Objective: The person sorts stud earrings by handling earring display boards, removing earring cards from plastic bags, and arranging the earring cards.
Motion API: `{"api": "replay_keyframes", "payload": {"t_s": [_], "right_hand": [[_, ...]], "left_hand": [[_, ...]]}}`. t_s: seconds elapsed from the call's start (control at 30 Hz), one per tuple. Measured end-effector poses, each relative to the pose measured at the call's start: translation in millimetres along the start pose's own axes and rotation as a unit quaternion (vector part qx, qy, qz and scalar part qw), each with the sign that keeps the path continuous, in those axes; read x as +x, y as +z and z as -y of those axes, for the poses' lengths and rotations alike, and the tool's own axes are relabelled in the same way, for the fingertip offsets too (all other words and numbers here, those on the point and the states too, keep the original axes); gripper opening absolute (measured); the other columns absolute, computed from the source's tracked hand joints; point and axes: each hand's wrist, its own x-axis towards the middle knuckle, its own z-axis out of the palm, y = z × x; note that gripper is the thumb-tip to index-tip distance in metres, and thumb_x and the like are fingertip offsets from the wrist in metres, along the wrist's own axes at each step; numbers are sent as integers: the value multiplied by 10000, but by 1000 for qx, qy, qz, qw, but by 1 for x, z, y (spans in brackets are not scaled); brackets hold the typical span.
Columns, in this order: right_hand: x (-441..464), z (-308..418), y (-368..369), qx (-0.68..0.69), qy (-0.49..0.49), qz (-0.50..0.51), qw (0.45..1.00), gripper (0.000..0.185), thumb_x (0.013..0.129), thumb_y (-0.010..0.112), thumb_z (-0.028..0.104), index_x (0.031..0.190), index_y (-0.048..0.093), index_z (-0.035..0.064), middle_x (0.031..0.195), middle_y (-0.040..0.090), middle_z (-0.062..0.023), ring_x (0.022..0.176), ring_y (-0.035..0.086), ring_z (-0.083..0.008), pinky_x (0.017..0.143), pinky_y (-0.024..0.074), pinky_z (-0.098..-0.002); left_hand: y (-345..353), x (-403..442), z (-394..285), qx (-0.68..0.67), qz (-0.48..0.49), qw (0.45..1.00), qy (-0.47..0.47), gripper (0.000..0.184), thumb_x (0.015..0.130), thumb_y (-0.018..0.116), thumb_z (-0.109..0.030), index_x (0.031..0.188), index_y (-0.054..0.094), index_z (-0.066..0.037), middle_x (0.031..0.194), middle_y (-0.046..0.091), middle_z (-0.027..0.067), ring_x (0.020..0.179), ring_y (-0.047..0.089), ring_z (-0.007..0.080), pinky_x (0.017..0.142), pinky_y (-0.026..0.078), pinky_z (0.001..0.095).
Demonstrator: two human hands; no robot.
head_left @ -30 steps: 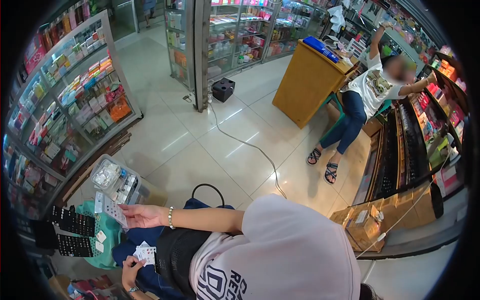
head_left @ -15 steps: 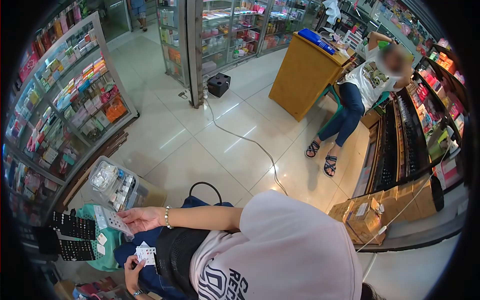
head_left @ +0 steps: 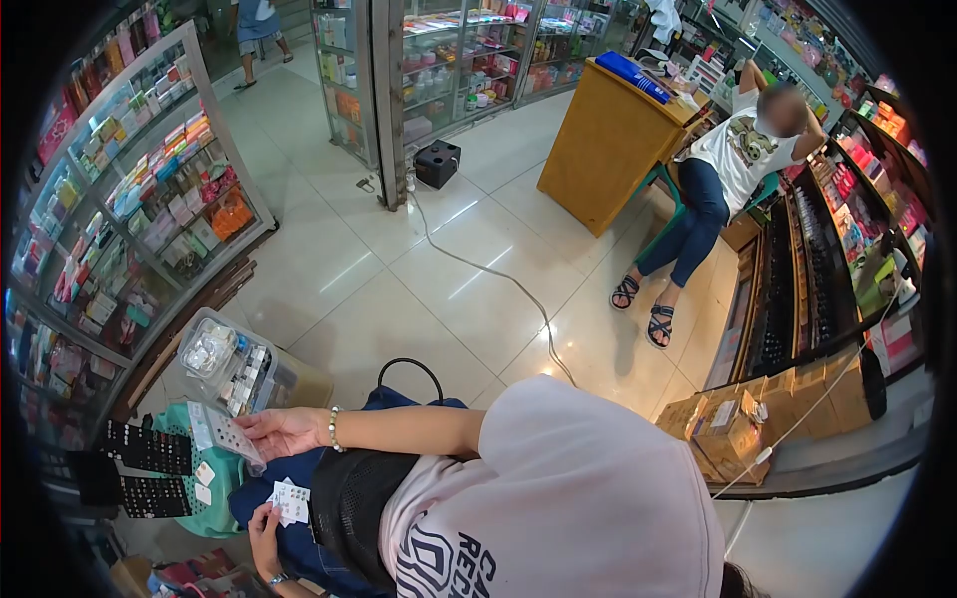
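My right hand (head_left: 284, 432), with a beaded bracelet at the wrist, grips the edge of a clear-covered card (head_left: 221, 433) bearing rows of small dark items. It is over the edge of a teal stool (head_left: 212, 518). Lower down, my left hand (head_left: 264, 538), wearing a watch, pinches several small white cards (head_left: 291, 501) against my dark blue lap. Two black display strips, an upper one (head_left: 150, 448) and a lower one (head_left: 155, 496), carry small shiny pieces on the stool. Beside them lie two small white cards, one (head_left: 204, 472) above the other (head_left: 203, 493).
An open plastic bin (head_left: 304, 384) of packets stands beyond my right hand. Glass shelves (head_left: 150, 199) line the left side. A person (head_left: 743, 154) sits by a wooden desk (head_left: 608, 149); another person (head_left: 261, 40) walks behind. A cable (head_left: 488, 267) crosses the floor.
The seated person's outstretched arms have folded in beside the head. The walking person shows more fully and farther left. The card in my right hand has shifted slightly; both hands keep their hold.
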Motion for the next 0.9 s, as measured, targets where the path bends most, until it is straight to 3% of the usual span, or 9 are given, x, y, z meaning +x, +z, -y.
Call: {"api": "replay_keyframes", "payload": {"t_s": [0.13,0.43,0.6,0.9], "right_hand": [[0,0,-1,12,-4,-7,1000,311,873,467,-23,1168,438,69,1128,558,-118,888,610,-204,754,530,-297],[2,2,-8,-12,-1,-17,1000,294,873,475,-13,1150,447,85,1105,567,-108,851,615,-197,730,539,-311],[0,2,-5,-22,-10,-21,999,291,875,477,-8,1144,452,101,1089,573,-103,837,615,-192,718,541,-307],[2,1,-6,-38,-3,-25,999,297,873,485,-2,1144,454,114,1087,576,-99,822,613,-184,694,543,-295]], "left_hand": [[-7,3,11,52,2,999,16,131,827,574,-123,879,595,-5,794,507,-18,726,425,82,697,326,175],[-17,2,13,110,77,991,27,68,751,650,-53,761,592,-18,718,443,-23,650,384,86,638,306,189],[-11,-1,2,105,59,993,-2,92,689,697,-62,694,610,-34,713,452,-15,679,377,109,649,285,215],[-4,0,8,92,6,995,34,95,694,694,-67,732,613,-35,704,451,-11,651,376,111,628,295,215]]}}
